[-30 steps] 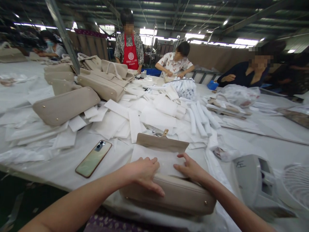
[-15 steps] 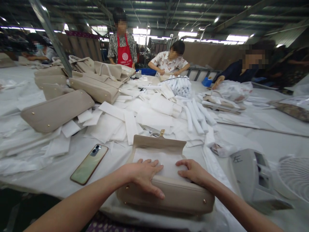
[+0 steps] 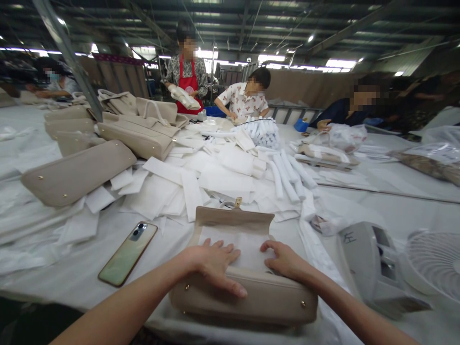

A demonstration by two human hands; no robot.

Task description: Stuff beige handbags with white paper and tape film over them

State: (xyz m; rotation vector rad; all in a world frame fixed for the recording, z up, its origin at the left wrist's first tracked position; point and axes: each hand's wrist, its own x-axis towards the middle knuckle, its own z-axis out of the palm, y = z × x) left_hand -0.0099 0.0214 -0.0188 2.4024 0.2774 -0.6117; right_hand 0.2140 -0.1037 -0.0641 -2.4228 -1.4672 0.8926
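A beige handbag (image 3: 247, 297) lies on its side at the near edge of the white table (image 3: 395, 206), its flap (image 3: 233, 216) folded back. A white sheet (image 3: 244, 242) covers the bag's upper face. My left hand (image 3: 212, 263) rests flat on that sheet with the fingers spread and the thumb down over the bag's base. My right hand (image 3: 285, 258) presses on the sheet's right side, fingers extended and together. Neither hand grips anything.
A phone (image 3: 127, 254) lies face down to the left. More beige bags (image 3: 77, 172) and scattered white sheets and rolls (image 3: 287, 177) fill the middle. A grey device (image 3: 373, 268) and a small fan (image 3: 434, 261) stand right. Several other people work across the table.
My hands have stayed on the sheet, shifting only slightly. The view tipped a little. The person in the red apron across the table has lifted a white wrapped item.
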